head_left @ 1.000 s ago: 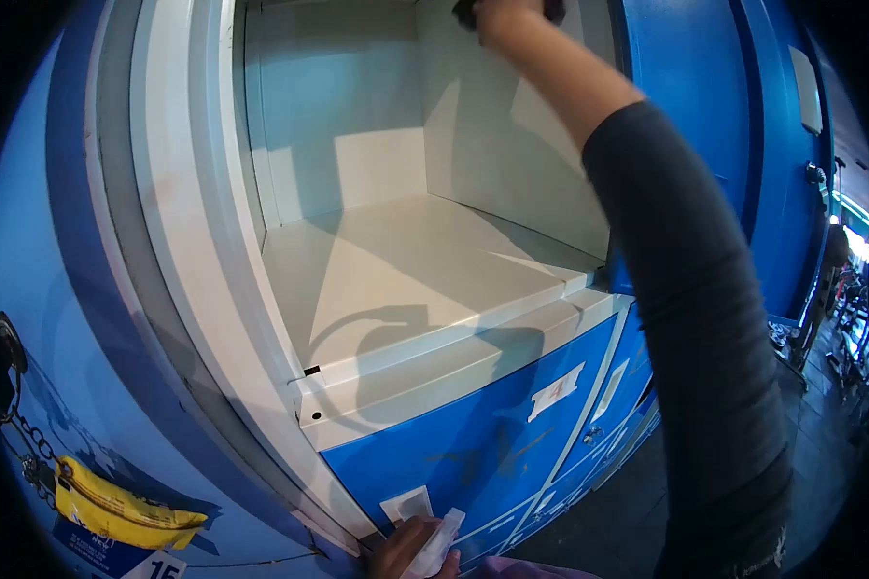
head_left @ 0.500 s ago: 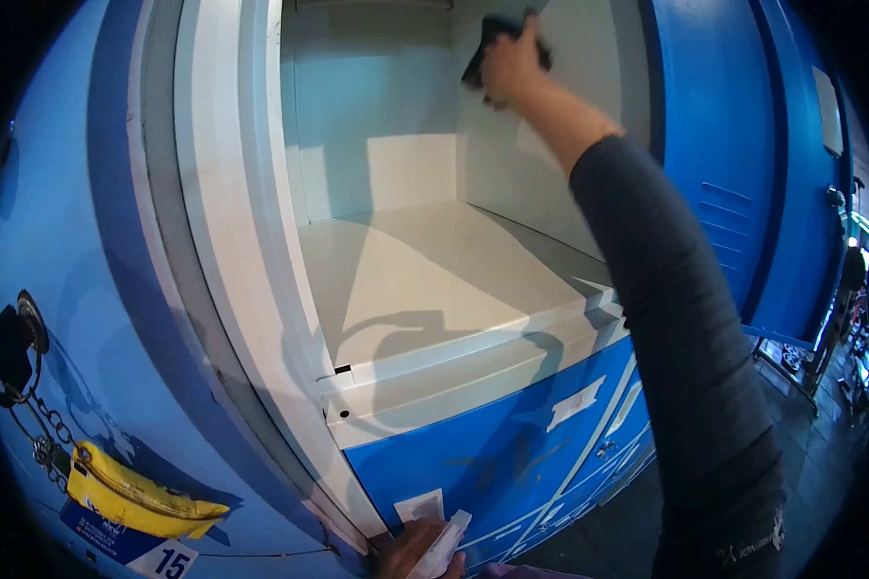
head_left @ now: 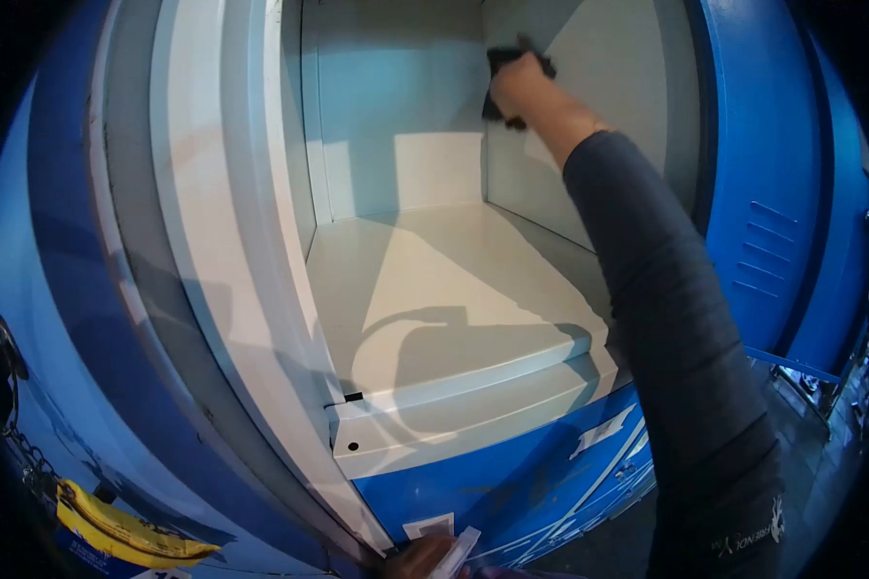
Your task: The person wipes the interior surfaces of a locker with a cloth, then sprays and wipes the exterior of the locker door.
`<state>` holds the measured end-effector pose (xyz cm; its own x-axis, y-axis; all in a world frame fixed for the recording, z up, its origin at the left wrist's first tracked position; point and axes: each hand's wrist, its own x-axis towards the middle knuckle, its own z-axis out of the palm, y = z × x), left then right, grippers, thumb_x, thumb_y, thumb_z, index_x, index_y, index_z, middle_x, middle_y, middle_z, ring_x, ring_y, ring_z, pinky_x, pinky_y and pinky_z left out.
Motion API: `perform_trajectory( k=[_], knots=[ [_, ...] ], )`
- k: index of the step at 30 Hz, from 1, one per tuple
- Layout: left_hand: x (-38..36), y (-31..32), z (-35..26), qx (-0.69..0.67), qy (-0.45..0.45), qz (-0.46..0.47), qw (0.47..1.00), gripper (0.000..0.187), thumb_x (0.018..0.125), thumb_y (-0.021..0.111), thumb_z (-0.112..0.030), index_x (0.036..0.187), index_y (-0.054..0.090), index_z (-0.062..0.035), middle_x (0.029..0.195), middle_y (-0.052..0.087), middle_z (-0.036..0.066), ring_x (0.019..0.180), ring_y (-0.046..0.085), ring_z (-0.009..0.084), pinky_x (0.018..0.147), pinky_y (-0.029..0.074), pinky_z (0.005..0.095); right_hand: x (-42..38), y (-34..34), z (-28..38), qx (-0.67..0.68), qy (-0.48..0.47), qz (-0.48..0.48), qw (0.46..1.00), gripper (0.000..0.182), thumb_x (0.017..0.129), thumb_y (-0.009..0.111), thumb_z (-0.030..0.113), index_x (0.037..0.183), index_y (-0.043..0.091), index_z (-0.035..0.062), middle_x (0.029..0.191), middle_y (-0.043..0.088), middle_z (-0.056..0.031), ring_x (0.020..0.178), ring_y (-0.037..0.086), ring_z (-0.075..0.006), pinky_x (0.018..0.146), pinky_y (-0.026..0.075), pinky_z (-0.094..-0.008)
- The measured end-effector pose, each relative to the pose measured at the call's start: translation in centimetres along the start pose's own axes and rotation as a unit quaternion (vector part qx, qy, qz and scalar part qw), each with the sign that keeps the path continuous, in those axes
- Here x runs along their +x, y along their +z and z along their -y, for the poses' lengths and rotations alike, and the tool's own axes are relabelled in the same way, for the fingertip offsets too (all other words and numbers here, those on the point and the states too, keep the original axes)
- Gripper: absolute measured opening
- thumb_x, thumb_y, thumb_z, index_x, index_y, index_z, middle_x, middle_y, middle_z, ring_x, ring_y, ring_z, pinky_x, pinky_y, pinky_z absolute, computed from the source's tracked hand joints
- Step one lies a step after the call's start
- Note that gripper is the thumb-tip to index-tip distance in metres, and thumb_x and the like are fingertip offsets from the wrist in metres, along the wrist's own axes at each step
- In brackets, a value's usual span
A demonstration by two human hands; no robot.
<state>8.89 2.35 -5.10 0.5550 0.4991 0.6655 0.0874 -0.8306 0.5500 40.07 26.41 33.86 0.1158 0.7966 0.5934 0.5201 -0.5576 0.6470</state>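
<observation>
My right hand (head_left: 523, 85), in a dark sleeve, is closed on a dark cloth (head_left: 502, 106) and holds it against or close to the right inner wall (head_left: 589, 106) of an open locker compartment. Low in the view, my left hand (head_left: 423, 558) has its fingers closed round a whitish translucent object (head_left: 457, 552), in front of the blue door below the compartment. What that object is cannot be made out. The compartment floor (head_left: 434, 280) is pale, with shadows across it.
A blue locker door (head_left: 758, 183) with vent slots stands open at the right. On the left blue surface hang a chain and a yellow pouch (head_left: 130, 531). Blue doors with paper labels (head_left: 603, 434) lie below the compartment. Metal equipment stands on the floor at far right.
The view has shifted, bringing more of the compartment into sight. My right hand with the cloth has moved slightly lower along the right inner wall. My left hand still holds the whitish object.
</observation>
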Motion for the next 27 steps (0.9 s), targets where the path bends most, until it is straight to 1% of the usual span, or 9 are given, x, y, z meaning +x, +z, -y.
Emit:
perform_trajectory(
  k=[2, 5, 11, 13, 16, 20, 21, 25, 27],
  knots=[
    [0.0, 0.0, -0.1, 0.004, -0.001, -0.014, 1.0, 0.042, 0.072, 0.064, 0.0, 0.113, 0.06, -0.0004, 0.093, 0.061, 0.018, 0.082, 0.06, 0.0366, 0.073, 0.049, 0.0432, -1.6, 0.5, 1.7, 0.009, -0.088, 0.048, 0.995, 0.039, 0.076, 0.064, 0.022, 0.111, 0.067, 0.006, 0.116, 0.065, -0.0118, 0.112, 0.058, -0.0302, 0.105, 0.022, -0.054],
    [-0.3, 0.5, -0.4, 0.028, -0.017, -0.044, 0.998, 0.041, 0.071, 0.065, 0.0, 0.112, 0.06, 0.0005, 0.095, 0.061, 0.02, 0.084, 0.06, 0.0375, 0.074, 0.049, 0.0435, -1.6, 0.2, 1.4, 0.015, -0.112, 0.108, 0.988, 0.04, 0.074, 0.066, 0.023, 0.111, 0.067, 0.0056, 0.117, 0.064, -0.0123, 0.113, 0.057, -0.0306, 0.103, 0.026, -0.055],
    [0.4, 0.1, -1.2, 0.025, -0.012, -0.036, 0.999, 0.039, 0.072, 0.065, -0.003, 0.11, 0.062, -0.0014, 0.095, 0.062, 0.019, 0.084, 0.061, 0.0378, 0.073, 0.049, 0.0438, -1.2, -2.8, -4.2, 0.029, 0.065, -0.07, 0.995, 0.041, 0.075, 0.063, 0.03, 0.112, 0.068, 0.0124, 0.116, 0.065, -0.0091, 0.113, 0.058, -0.0254, 0.102, 0.024, -0.0595],
    [0.0, 0.5, -0.7, 0.064, -0.012, -0.044, 0.997, 0.038, 0.073, 0.064, -0.002, 0.111, 0.062, -0.0027, 0.093, 0.062, 0.018, 0.082, 0.06, 0.0369, 0.071, 0.049, 0.0428, -3.6, -8.8, -6.1, -0.058, 0.169, 0.028, 0.984, 0.068, 0.087, 0.054, 0.05, 0.144, 0.035, 0.0187, 0.156, 0.016, -0.0034, 0.143, 0.006, -0.0339, 0.101, -0.003, -0.0738],
    [0.8, 0.0, -1.3, 0.047, 0.008, -0.04, 0.998, 0.038, 0.074, 0.061, 0.0, 0.112, 0.062, -0.0032, 0.091, 0.061, 0.017, 0.08, 0.06, 0.0362, 0.069, 0.049, 0.0422, -4.6, -10.2, -9.2, -0.109, 0.184, -0.051, 0.976, 0.077, 0.086, 0.048, 0.059, 0.149, 0.022, 0.0217, 0.157, 0.01, -0.0004, 0.143, -0.003, -0.0337, 0.101, -0.005, -0.0739],
    [-0.3, 0.6, 0.3, 0.041, 0.004, -0.014, 0.999, 0.041, 0.074, 0.061, 0.002, 0.114, 0.061, -0.0029, 0.091, 0.061, 0.018, 0.08, 0.06, 0.0365, 0.069, 0.049, 0.0422, -1.0, -6.0, -7.8, -0.17, 0.182, -0.06, 0.966, 0.08, 0.086, 0.043, 0.063, 0.15, 0.016, 0.0218, 0.157, 0.006, 0.0024, 0.144, -0.006, -0.0309, 0.1, -0.005, -0.0748],
    [-0.5, 0.6, 0.5, 0.035, 0.003, -0.007, 0.999, 0.042, 0.074, 0.061, 0.001, 0.115, 0.06, -0.0029, 0.091, 0.061, 0.018, 0.08, 0.06, 0.0366, 0.069, 0.049, 0.0423, -1.4, -5.9, -7.1, -0.158, 0.102, -0.02, 0.982, 0.076, 0.086, 0.045, 0.062, 0.147, 0.026, 0.0207, 0.156, 0.015, 0.002, 0.144, 0.005, -0.0282, 0.101, -0.002, -0.0741],
    [-0.5, 0.6, 0.5, 0.057, 0.03, -0.01, 0.998, 0.045, 0.073, 0.062, 0.002, 0.118, 0.058, -0.0017, 0.09, 0.06, 0.018, 0.08, 0.059, 0.0363, 0.07, 0.049, 0.042, 0.4, -0.2, -2.8, -0.051, 0.019, -0.057, 0.997, 0.042, 0.075, 0.065, 0.032, 0.113, 0.067, 0.0135, 0.118, 0.064, -0.006, 0.114, 0.057, -0.0243, 0.105, 0.02, -0.0609],
    [-0.7, 0.6, 0.2, 0.063, -0.004, 0.002, 0.998, 0.047, 0.073, 0.063, 0.003, 0.119, 0.057, -0.0009, 0.09, 0.06, 0.018, 0.08, 0.059, 0.0364, 0.07, 0.049, 0.0423, -1.5, -0.8, -1.1, 0.042, -0.084, 0.048, 0.994, 0.038, 0.079, 0.065, 0.026, 0.113, 0.067, 0.0101, 0.12, 0.063, -0.011, 0.113, 0.057, -0.0312, 0.101, 0.032, -0.0472]
  ],
)
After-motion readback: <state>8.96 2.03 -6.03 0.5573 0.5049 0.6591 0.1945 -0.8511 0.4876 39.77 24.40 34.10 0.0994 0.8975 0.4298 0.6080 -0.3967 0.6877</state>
